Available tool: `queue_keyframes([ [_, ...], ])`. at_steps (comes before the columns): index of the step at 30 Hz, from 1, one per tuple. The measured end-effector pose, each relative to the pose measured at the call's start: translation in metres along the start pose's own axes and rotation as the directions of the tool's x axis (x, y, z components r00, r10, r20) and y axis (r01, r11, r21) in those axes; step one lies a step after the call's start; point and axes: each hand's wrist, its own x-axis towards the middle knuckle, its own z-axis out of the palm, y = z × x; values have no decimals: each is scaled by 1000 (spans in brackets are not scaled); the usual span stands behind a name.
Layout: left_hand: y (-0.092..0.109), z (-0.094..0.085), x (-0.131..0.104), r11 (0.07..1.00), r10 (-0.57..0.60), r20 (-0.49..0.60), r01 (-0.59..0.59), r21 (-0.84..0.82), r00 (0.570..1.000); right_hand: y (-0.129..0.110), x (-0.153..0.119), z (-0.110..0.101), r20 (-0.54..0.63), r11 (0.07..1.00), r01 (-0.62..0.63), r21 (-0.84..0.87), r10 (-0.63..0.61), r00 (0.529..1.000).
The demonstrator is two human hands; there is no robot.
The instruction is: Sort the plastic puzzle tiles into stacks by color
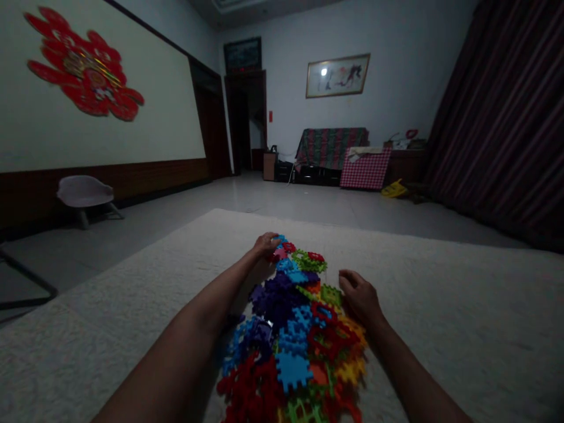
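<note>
Head view: plastic pieces, notched and multicoloured, lay heaped on a pale mat. Left hand reached to the heap's far end, fingers at a blue piece; pinch unclear. Right hand curled beside the right edge, its grip indistinct. Near pieces cut off, blurred.

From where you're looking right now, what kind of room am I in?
Probably a home living room: a framed picture on the wall, a long curtain, and a small chair.
</note>
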Motion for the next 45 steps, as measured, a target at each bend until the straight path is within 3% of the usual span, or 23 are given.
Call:
queue_keyframes([
  [7, 3, 35, 44, 993, -83, 3, 83, 84, 997, -6, -2, 4, 63, 994, 51, -93, -45, 997],
  [10, 7, 48, 44, 988, -127, 49, 122, 95, 991, -5, -2, 6, 60, 993, 39, -115, -33, 998],
  [14, 14, 51, 33, 998, -54, 152, 49, 39, 987, 2, 2, 8, 88, 992, 39, -123, -29, 996],
  [19, 23, 36, 17, 997, 44, 293, -22, -76, 955, -3, 29, 23, 188, 980, 101, -174, -68, 980],
  [22, 30, 28, 11, 991, 80, 350, -35, -132, 933, -17, 51, 42, 244, 966, 50, -252, 14, 970],
  [25, 35, 26, 6, 981, 112, 407, -37, -190, 907, -28, 63, 59, 229, 956, 44, -291, 25, 973],
  [29, 39, 19, -5, 961, 144, 500, 1, -278, 854, -33, 64, 64, 190, 996, -2, -95, 20, 982],
  [34, 44, -4, -29, 896, 294, 502, -52, -440, 813, -49, 44, 51, 268, 992, 32, 122, -64, 961],
  [39, 47, -25, -68, 902, 320, 477, -109, -418, 819, -78, 1, 36, 255, 976, 212, 51, -218, 942],
  [44, 50, -45, -116, 889, 428, 422, -287, -357, 799, -97, -46, 19, 333, 947, 320, -4, -300, 894],
  [45, 50, -48, -126, 894, 418, 399, -290, -342, 816, -99, -54, 16, 345, 940, 342, -6, -319, 883],
])
